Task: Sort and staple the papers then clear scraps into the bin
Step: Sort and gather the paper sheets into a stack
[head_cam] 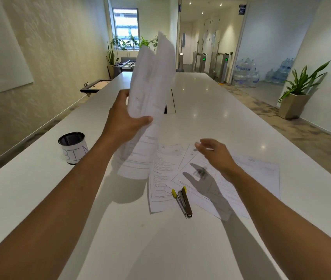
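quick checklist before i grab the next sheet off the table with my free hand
1. Left hand has a firm grip on the raised sheets: ok, thumb and fingers pinch them.
2. Right hand free: ok, it hovers open above the loose papers.
3. Loose papers within reach: ok, they lie spread on the table right beneath that hand.
4. Stapler off the next sheet: not ok, it rests on the nearest papers.
5. Bin upright and handy: ok, standing at the left.
6. Raised sheets squared up: not ok, they fan apart at the top.
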Demonstrator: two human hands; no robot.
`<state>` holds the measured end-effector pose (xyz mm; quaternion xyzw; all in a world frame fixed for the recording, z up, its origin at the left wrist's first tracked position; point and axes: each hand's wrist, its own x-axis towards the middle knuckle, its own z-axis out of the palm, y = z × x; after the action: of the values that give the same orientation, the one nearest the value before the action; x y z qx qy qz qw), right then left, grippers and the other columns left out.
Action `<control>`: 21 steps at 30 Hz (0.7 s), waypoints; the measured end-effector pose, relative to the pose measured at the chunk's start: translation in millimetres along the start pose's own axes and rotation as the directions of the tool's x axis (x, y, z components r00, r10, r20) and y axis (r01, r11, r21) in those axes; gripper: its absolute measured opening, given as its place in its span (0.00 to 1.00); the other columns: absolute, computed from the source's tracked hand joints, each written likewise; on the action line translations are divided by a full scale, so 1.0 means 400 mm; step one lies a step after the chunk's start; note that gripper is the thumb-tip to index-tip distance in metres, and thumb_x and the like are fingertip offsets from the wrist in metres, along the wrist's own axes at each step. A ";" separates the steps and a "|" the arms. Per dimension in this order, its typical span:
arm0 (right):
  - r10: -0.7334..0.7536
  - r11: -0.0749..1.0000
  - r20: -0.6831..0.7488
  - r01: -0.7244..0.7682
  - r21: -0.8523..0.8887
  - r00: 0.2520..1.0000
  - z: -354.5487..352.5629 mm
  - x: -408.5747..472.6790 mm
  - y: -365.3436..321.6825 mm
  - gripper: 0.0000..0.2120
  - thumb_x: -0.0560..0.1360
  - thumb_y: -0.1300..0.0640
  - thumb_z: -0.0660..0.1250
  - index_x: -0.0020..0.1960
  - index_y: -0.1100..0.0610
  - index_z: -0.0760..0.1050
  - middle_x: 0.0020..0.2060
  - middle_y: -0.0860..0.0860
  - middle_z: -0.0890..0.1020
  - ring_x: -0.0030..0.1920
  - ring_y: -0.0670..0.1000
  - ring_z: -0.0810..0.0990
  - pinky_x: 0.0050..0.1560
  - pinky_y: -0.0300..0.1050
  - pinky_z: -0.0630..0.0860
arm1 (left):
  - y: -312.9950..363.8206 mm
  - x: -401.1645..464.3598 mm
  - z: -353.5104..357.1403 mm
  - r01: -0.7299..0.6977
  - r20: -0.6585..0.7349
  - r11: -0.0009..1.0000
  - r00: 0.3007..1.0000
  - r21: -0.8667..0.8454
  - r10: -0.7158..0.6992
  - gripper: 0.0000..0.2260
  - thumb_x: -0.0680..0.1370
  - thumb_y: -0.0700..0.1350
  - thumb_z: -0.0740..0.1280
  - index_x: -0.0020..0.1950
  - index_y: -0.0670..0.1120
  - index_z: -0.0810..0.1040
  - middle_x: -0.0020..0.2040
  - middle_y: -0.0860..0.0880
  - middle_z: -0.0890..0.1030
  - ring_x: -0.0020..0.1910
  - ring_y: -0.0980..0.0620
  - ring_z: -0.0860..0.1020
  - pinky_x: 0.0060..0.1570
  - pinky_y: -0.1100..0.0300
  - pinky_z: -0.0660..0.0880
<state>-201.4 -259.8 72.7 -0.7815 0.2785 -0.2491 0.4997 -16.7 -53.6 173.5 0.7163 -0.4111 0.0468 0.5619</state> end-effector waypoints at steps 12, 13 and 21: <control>-0.113 0.870 -0.020 0.109 0.480 0.993 -0.134 0.018 -0.135 0.18 0.81 0.50 0.59 0.68 0.56 0.70 0.64 0.53 0.78 0.64 0.53 0.77 0.69 0.52 0.69 | 0.044 -0.009 0.047 0.234 0.286 0.795 0.955 -0.560 -0.080 0.34 0.66 0.44 0.79 0.67 0.43 0.69 0.60 0.43 0.80 0.57 0.43 0.80 0.52 0.43 0.79; -0.130 0.856 -0.025 0.125 0.502 0.991 -0.142 0.015 -0.135 0.18 0.81 0.53 0.60 0.69 0.58 0.70 0.63 0.54 0.79 0.63 0.53 0.78 0.67 0.51 0.72 | 0.033 -0.016 0.064 0.259 0.292 0.788 0.951 -0.559 -0.105 0.35 0.64 0.44 0.80 0.67 0.43 0.69 0.60 0.43 0.80 0.56 0.43 0.81 0.51 0.43 0.79; -0.127 0.909 -0.042 0.133 0.395 0.991 -0.177 -0.012 -0.087 0.23 0.71 0.66 0.73 0.64 0.56 0.75 0.56 0.51 0.83 0.58 0.57 0.81 0.53 0.47 0.80 | -0.026 -0.059 0.194 0.302 0.269 0.849 0.943 -0.434 -0.198 0.25 0.67 0.42 0.78 0.58 0.51 0.70 0.56 0.49 0.80 0.53 0.51 0.82 0.51 0.52 0.81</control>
<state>-245.5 -290.0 130.8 -0.6788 0.1734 -0.3390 0.6279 -56.3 -105.9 124.7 0.6071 -0.3710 -0.2055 0.6720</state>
